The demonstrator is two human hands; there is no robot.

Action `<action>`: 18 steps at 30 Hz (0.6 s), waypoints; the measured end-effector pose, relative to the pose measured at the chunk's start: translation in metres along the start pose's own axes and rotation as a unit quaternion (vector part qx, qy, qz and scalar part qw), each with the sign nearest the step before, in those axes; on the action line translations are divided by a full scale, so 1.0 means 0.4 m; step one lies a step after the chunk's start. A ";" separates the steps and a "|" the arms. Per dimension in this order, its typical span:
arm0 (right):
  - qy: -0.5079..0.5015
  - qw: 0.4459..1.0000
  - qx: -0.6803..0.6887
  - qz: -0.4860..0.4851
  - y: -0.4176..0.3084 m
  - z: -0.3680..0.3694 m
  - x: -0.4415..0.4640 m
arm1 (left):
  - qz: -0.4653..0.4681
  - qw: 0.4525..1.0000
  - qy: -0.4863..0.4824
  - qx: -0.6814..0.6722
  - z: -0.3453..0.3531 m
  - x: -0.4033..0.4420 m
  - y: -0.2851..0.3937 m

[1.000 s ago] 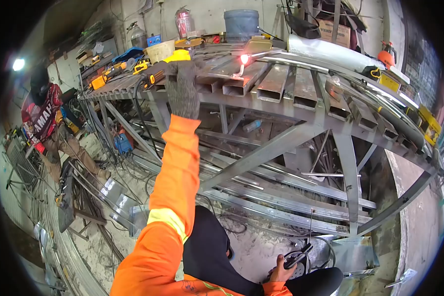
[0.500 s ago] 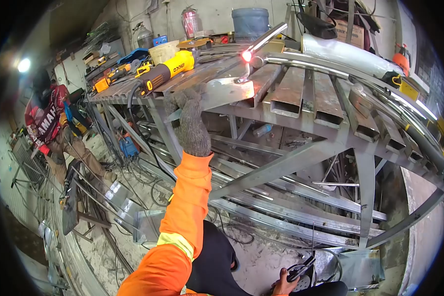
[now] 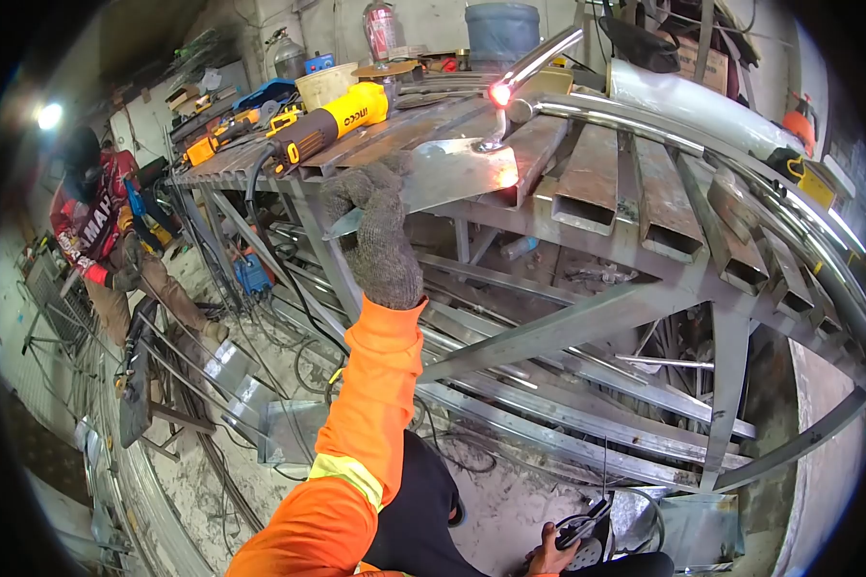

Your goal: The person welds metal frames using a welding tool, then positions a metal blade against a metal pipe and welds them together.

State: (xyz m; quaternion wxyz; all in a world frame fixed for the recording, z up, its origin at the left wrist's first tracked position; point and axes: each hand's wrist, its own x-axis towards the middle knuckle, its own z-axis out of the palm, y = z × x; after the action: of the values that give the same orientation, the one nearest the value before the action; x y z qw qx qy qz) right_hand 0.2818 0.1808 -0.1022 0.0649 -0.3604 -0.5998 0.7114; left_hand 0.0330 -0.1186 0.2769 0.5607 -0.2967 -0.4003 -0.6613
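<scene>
My left hand point(image 3: 380, 226), in a grey knitted glove, is closed around the pointed blade of a steel trowel point(image 3: 462, 173). The trowel's bent shank rises from the blade to a glowing red spot, where it meets a slanting metal tube point(image 3: 539, 62). Part of the blade is hidden behind the glove. At the bottom edge my bare right hand point(image 3: 553, 553) is wrapped round a black electrode holder point(image 3: 587, 527), from which a thin rod stands up. A yellow and black angle grinder point(image 3: 332, 125) lies on the slatted steel workbench point(image 3: 587, 183), left of the trowel.
Shiny curved tubes point(image 3: 625, 115) lie along the bench's right side. Metal bars point(image 3: 568, 404) are stacked beneath it. A blue bucket point(image 3: 503, 38) and fire extinguisher point(image 3: 380, 31) stand behind. At left, a person in a dark mask and red shirt point(image 3: 96, 207) sits near metal rods.
The view has shifted slightly, so the bench and trowel appear a little further right and lower. My left hand keeps its grip on the blade, and the red glow persists.
</scene>
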 end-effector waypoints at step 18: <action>-0.004 0.998 -0.036 -0.044 0.024 -0.005 0.023 | 0.094 0.940 -0.032 0.327 -0.055 -0.024 -0.030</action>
State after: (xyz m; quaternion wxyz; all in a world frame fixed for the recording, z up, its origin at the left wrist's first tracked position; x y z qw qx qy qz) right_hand 0.2797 0.1846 -0.1150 0.0812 -0.3330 -0.6409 0.6869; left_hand 0.0242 -0.1322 0.2552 0.6735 -0.1538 -0.5826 -0.4282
